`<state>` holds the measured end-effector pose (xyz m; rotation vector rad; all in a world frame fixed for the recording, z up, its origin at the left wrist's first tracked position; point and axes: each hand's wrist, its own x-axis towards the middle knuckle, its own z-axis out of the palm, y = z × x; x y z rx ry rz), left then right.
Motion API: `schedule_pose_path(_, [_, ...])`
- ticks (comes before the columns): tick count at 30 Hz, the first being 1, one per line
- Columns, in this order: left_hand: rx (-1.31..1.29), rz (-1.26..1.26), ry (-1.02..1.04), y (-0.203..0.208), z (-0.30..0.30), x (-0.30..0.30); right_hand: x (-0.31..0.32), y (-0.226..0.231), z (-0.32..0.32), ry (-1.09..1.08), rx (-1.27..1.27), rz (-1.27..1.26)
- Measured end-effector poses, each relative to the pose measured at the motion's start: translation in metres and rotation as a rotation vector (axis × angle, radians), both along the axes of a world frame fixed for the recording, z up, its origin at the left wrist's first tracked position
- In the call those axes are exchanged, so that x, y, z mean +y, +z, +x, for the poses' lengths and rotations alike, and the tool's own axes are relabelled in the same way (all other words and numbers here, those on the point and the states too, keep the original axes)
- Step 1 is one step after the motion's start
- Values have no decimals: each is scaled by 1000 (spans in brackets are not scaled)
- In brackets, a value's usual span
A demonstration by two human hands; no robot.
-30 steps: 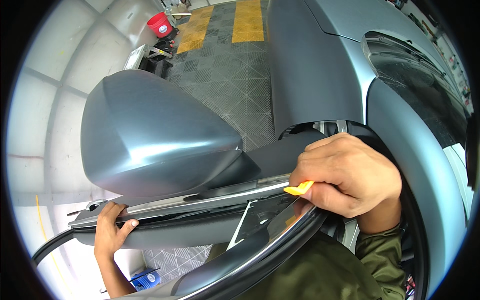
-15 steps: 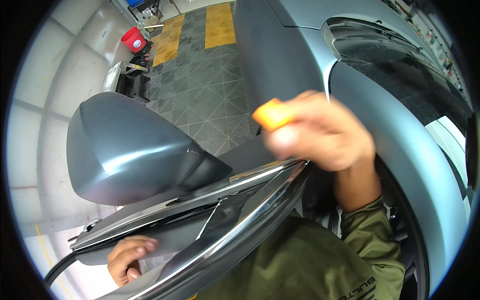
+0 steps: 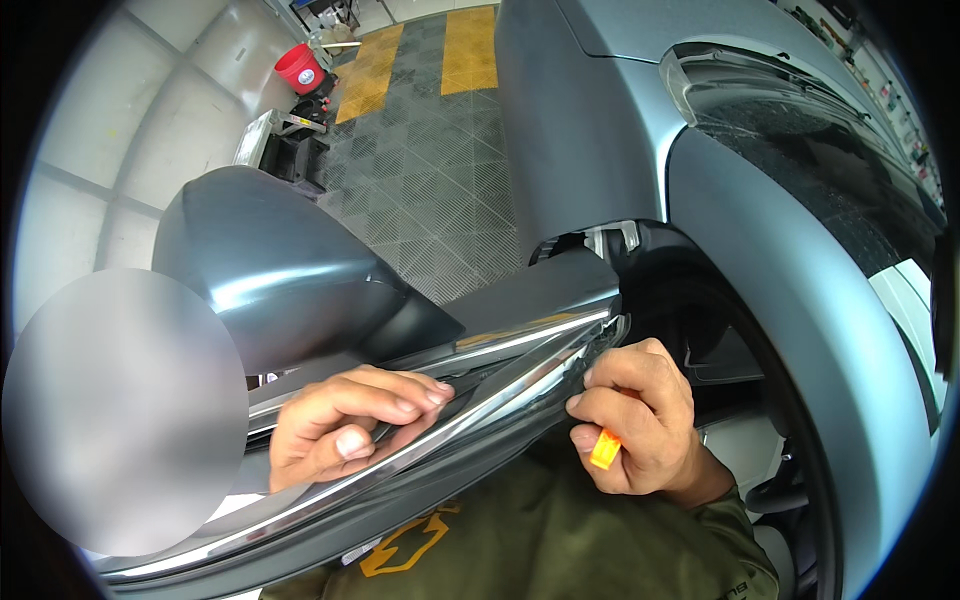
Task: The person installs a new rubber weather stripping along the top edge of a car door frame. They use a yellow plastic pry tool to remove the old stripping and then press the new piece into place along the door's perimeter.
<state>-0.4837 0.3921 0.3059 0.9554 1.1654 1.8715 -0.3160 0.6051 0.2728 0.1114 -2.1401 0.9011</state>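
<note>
My right hand [image 3: 640,420] is closed at the front corner of the car door's window frame [image 3: 480,415]. A small orange plastic tool [image 3: 605,450] is tucked in its curled fingers, and the thumb and forefinger are close to the dark edge seal [image 3: 600,345]. On the window-opening side, my left hand [image 3: 350,415] has its fingers loosely bent and apart. Its fingertips lie close to the glossy frame, which mirrors them; whether they touch it I cannot tell. Beyond the door sticks out a grey-blue door mirror [image 3: 290,270].
The door stands open beside the car's front fender [image 3: 580,150], with the body pillar [image 3: 790,270] and windshield [image 3: 780,130] at right. A red bucket [image 3: 298,68] and a step platform [image 3: 270,140] stand on the tiled floor [image 3: 430,190]. A grey blur covers the lower left.
My right hand has come down from above the fender to the frame corner, keeping the orange tool. My left hand has moved right and up along the window opening. The view has shifted slightly.
</note>
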Motion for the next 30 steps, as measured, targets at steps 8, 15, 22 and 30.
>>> schedule_pose_path(8, [-83, 130, -50, -9, -5, -14, -13, -5, -4, -91, -62, 148])
schedule_pose_path(15, [-150, 41, -123, 17, -12, -36, -21, -18, 1, -124, -19, 93])
schedule_pose_path(22, [66, -96, -255, -2, -11, -4, -27, 1, -9, -128, 4, 78])
schedule_pose_path(30, [206, -441, -507, 35, -51, 25, -24, -4, -16, -190, -86, 134])
